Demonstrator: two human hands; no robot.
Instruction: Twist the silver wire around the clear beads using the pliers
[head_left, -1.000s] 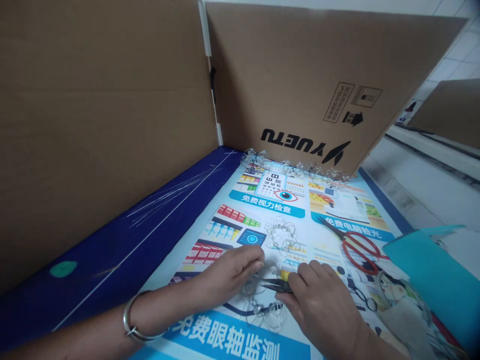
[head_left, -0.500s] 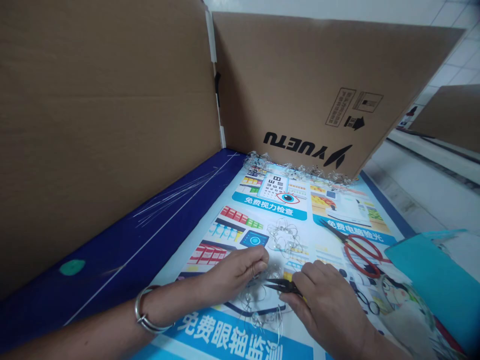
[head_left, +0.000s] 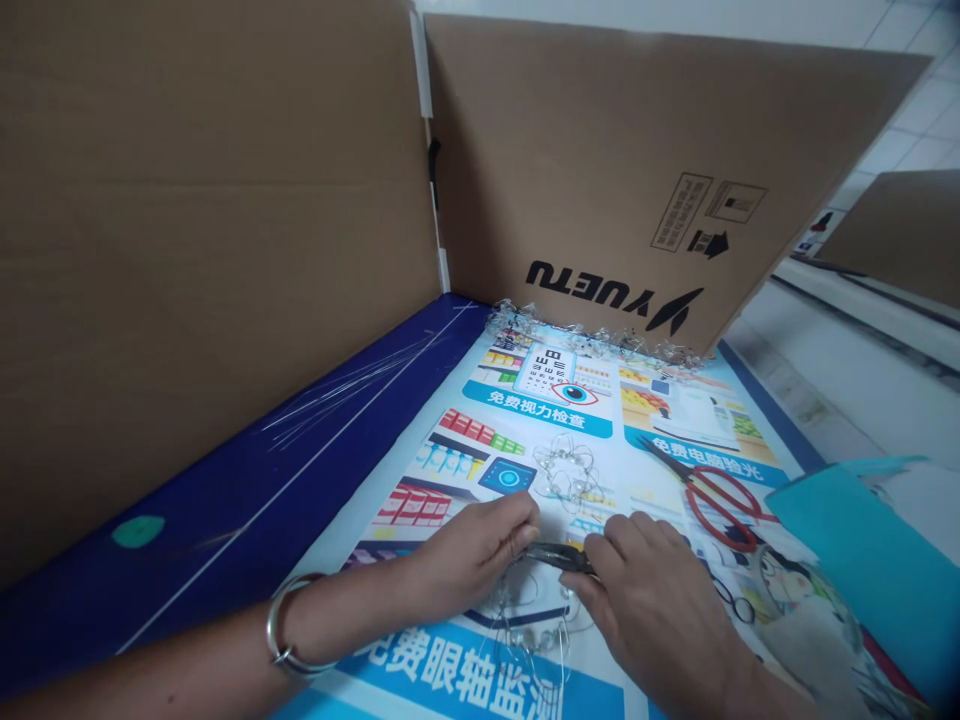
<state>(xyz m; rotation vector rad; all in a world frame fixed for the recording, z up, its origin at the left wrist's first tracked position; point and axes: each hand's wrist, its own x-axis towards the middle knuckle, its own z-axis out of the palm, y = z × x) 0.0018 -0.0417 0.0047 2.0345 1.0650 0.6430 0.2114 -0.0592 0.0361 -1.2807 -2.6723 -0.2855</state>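
Note:
My left hand (head_left: 484, 540), with a silver bangle at its wrist, is closed in a pinch on a looped piece of beaded wire (head_left: 531, 638). The piece hangs below the fingers, its clear beads and thin wire loops over the printed sheet. My right hand (head_left: 649, 590) is wrapped round dark needle-nose pliers (head_left: 556, 556). Their jaws point left and meet the wire right at my left fingertips; the very tip is hard to make out. Just beyond both hands lies a second beaded wire ring (head_left: 568, 470) with loops round it.
Red-handled scissors (head_left: 724, 500) lie on the right beside a turquoise sheet (head_left: 870, 560). A row of wire pieces (head_left: 600, 342) lines the foot of the back cardboard panel (head_left: 637, 150). Another tall cardboard panel (head_left: 210, 220) stands at the left. Loose straight wires (head_left: 337, 390) rest on blue cloth.
The pliers' jaws, parted before, have closed together and moved slightly up and left against my left fingertips. The beaded wire below has shifted a little; my left hand stays nearly in place.

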